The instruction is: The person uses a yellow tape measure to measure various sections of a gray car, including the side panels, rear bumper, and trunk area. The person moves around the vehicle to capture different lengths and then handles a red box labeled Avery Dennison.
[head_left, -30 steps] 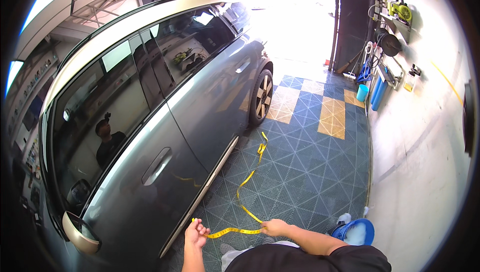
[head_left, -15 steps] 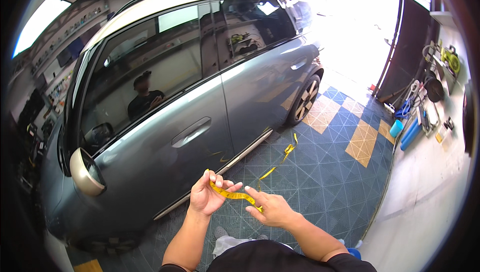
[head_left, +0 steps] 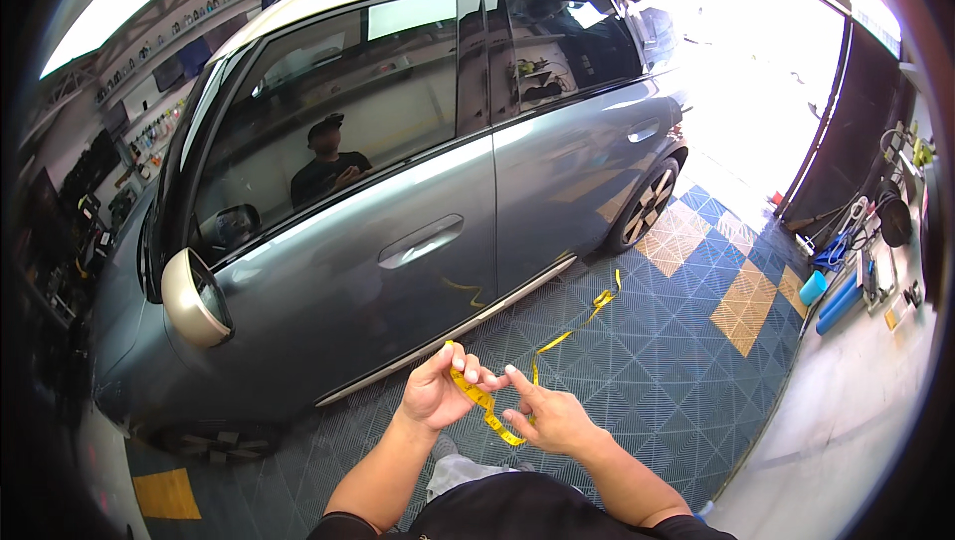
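My left hand (head_left: pixel 434 396) pinches a yellow measuring tape (head_left: pixel 499 427) near its end between thumb and fingertips. From there the tape sags in a curve below the fingers and passes behind my right hand (head_left: pixel 559 425). Its far part trails across the floor tiles, twisted in places, toward the rear wheel. My right index finger points at the left fingertips, and the thumb stands apart from it. The lower fingers are curled and partly hidden; no firm grip on the tape shows. Both hands are in front of the grey-blue car (head_left: pixel 398 311), apart from its door.
The car's pale side mirror (head_left: pixel 197 299) juts out at left, and its rear wheel (head_left: pixel 649 206) is farther back. Blue, grey and tan tiles (head_left: pixel 667 361) cover the floor. Along the right wall are tools, a turquoise cup (head_left: pixel 813 287) and blue rolls (head_left: pixel 841 303).
The view has shifted, so the car sits further right. The tape between my hands hangs lower and has slipped away from my right thumb, while my left hand keeps its pinch.
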The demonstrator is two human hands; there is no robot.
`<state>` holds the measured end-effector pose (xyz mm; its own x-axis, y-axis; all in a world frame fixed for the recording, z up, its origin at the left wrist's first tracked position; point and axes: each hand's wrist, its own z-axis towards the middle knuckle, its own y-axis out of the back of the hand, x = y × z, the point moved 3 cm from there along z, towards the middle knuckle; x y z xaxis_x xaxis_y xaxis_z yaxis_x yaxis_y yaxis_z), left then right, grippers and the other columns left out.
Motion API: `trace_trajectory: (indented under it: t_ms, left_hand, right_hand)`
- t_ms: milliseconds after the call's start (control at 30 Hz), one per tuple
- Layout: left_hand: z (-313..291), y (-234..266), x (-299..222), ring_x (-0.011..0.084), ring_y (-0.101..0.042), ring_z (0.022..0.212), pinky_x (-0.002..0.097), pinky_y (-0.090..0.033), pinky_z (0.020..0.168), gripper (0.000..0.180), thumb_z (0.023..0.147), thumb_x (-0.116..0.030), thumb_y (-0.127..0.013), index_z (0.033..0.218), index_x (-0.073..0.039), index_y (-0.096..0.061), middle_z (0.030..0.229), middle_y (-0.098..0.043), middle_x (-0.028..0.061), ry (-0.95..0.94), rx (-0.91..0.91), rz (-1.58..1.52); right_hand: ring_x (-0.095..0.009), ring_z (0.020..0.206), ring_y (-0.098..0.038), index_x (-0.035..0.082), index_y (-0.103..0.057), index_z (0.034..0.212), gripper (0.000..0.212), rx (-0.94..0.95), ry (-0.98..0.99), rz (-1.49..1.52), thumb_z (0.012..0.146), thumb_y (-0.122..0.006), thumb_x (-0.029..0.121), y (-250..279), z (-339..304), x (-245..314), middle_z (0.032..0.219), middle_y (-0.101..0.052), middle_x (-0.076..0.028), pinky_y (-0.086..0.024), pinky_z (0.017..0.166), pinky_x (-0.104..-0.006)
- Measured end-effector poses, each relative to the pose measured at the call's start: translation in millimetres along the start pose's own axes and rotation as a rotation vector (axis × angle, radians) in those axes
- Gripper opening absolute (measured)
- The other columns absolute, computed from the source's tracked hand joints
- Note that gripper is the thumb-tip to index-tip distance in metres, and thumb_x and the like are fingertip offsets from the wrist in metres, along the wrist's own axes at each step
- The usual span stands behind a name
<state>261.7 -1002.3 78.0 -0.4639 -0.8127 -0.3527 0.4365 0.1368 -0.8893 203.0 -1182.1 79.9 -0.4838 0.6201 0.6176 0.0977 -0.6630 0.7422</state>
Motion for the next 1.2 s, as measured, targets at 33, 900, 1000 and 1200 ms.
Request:
trace_trajectory:
  t_ms: [33, 900, 1000, 1200]
  left_hand:
    - [0, 0, -1, 0.0352, -0.064, 0.101, 0.0561, -0.035, 0.107, 0.034, 0.103, -0.028, -0.039, 0.093, -0.008, -0.064, 0.091, -0.069, 0.0112, -0.008, 0.005, -0.002]
    - [12, 3, -1, 0.0313, -0.065, 0.108, 0.0657, -0.032, 0.107, 0.038, 0.105, -0.033, -0.035, 0.089, -0.011, -0.062, 0.100, -0.070, 0.0066, -0.076, -0.183, 0.011]
    - [14, 3, -1, 0.0313, -0.065, 0.107, 0.0661, -0.032, 0.106, 0.038, 0.105, -0.033, -0.036, 0.089, -0.011, -0.062, 0.099, -0.070, 0.0066, -0.074, -0.194, 0.024]
    - [15, 5, 0, 0.0313, -0.066, 0.104, 0.0662, -0.035, 0.104, 0.039, 0.105, -0.034, -0.035, 0.088, -0.011, -0.061, 0.099, -0.070, 0.0071, -0.067, -0.215, 0.016]
  right_hand:
    - [-0.027, 0.065, -0.065, 0.006, -0.035, 0.145, 0.069, 0.007, -0.009, -0.009, 0.089, -0.064, 0.033, 1, 0, 0, 0.081, -0.063, -0.008, -0.052, 0.057, -0.0382]
    - [-0.033, 0.064, -0.065, 0.016, -0.014, 0.154, 0.078, 0.112, -0.061, -0.085, 0.091, -0.059, 0.026, -9, -2, -25, 0.084, -0.062, -0.014, -0.054, 0.054, -0.0443]
    - [-0.034, 0.065, -0.065, 0.016, -0.012, 0.154, 0.077, 0.131, -0.088, -0.072, 0.092, -0.057, 0.026, -12, -2, -26, 0.087, -0.062, -0.016, -0.055, 0.057, -0.0446]
    - [-0.033, 0.068, -0.065, 0.014, -0.014, 0.154, 0.076, 0.170, -0.114, -0.079, 0.093, -0.057, 0.028, -12, -3, -27, 0.091, -0.064, -0.016, -0.055, 0.059, -0.0418]
